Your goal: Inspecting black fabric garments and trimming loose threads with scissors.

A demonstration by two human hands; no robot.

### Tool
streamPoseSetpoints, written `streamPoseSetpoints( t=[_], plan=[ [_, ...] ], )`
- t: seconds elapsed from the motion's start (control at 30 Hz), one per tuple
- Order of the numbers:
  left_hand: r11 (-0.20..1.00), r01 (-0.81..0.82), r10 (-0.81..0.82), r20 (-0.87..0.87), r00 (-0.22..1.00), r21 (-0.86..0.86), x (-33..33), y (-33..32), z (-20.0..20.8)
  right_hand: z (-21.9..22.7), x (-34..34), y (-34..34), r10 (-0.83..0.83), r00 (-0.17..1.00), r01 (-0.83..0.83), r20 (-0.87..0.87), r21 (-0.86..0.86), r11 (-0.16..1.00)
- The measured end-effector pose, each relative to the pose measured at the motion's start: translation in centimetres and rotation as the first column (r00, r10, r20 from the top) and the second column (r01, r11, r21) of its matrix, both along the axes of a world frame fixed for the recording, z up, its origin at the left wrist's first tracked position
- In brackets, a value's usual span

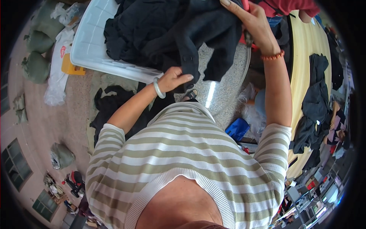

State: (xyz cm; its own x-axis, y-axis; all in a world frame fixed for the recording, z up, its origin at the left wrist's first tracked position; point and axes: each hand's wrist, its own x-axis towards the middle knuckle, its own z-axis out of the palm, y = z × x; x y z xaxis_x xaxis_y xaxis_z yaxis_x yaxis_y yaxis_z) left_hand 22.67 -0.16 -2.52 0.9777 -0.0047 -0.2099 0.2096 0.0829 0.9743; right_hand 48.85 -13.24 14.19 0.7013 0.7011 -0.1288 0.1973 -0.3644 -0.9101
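A black garment (190, 40) with small buttons along one edge hangs between my hands, over the rim of a white plastic bin. My left hand (172, 81) pinches its lower edge, thumb on top. Up at the right, my right hand (254, 24) grips the garment's upper part, with the thumb stretched across the fabric and the other fingers partly hidden. Close by that hand is a red thing that I cannot make out. More black clothing (133, 26) lies heaped in the white bin (87, 42), and the garment covers part of this heap.
A long light wooden table (299, 76) on the right bears black garments (315, 91). Another person's red sleeve (291, 5) shows at the top right. Green sacks (37, 66), a yellow stool-like piece (71, 65) and dark cloth (110, 105) are at the left. A blue bag (238, 129) lies beside clear plastic.
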Motion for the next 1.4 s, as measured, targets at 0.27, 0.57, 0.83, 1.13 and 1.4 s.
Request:
streamPoseSetpoints(
  t=[0.27, 0.57, 0.83, 1.13, 1.4],
  plan=[
    [0.654, -0.45, 0.338, -0.298, 0.893, -0.608, 0.6, 2.0, -5.2, -9.6, -0.3, 0.3, 0.238, 0.462, 0.174, 0.854, -0.35, 0.92],
    [0.541, -0.489, 0.254, -0.422, 0.87, -0.684, 0.4, 2.4, -10.7, -14.2, -10.8, -10.4, 0.107, 0.885, 0.14, 0.453, -0.478, 0.867],
    [0.596, -0.442, 0.131, -0.462, 0.877, -0.67, 1.1, 2.9, -10.0, -14.1, -16.8, -11.8, 0.428, 0.895, -0.292, 0.126, -0.562, 0.774],
    [0.634, -0.451, 0.123, -0.493, 0.861, -0.629, 1.1, 3.4, -10.9, -13.0, -13.9, -10.1, 0.318, 0.912, -0.091, 0.261, -0.626, 0.774],
    [0.799, -0.048, 0.193, -0.179, 0.965, 0.6, -3.8, 2.0, -7.7, -13.8, -16.8, -13.0, 0.357, 0.924, -0.223, 0.138, -0.565, 0.795]
  ],
)
